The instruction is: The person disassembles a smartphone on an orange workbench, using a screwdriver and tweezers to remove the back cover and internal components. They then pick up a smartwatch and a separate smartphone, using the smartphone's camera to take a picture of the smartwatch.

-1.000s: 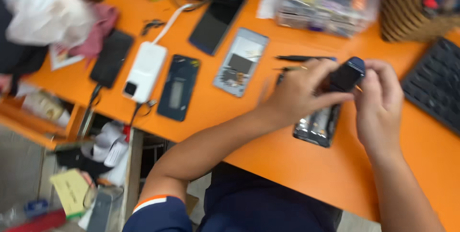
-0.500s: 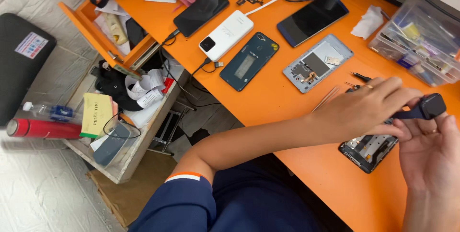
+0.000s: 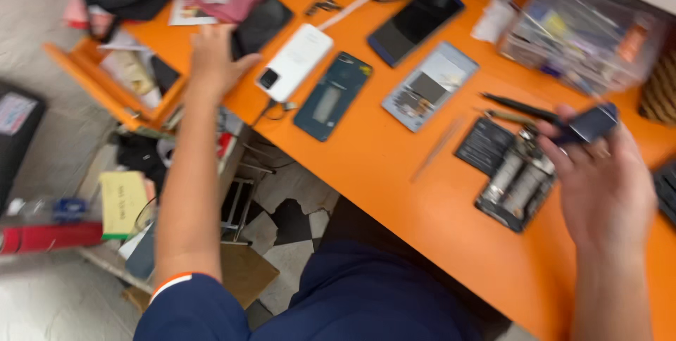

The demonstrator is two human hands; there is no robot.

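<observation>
My right hand point(image 3: 604, 186) holds a small dark blue-black part point(image 3: 590, 124) between thumb and fingers, just above an opened phone body point(image 3: 517, 185) that lies on the orange table point(image 3: 394, 172). My left hand point(image 3: 215, 59) is stretched out to the left with fingers apart, near the table's left edge, next to a black phone point(image 3: 262, 23) and a white phone point(image 3: 294, 63). It holds nothing. A teal phone back cover point(image 3: 332, 95) and a grey phone frame point(image 3: 429, 86) lie between my hands.
Black tweezers point(image 3: 517, 106) and a dark flat panel point(image 3: 484, 145) lie beside the opened phone. A clear plastic parts box point(image 3: 581, 38) stands at the back right. An open orange drawer point(image 3: 116, 84) with clutter hangs at the left, above low shelves point(image 3: 105, 207).
My left hand has let go of the small part and swung far left toward the phones at the table's edge. My right hand alone keeps the part.
</observation>
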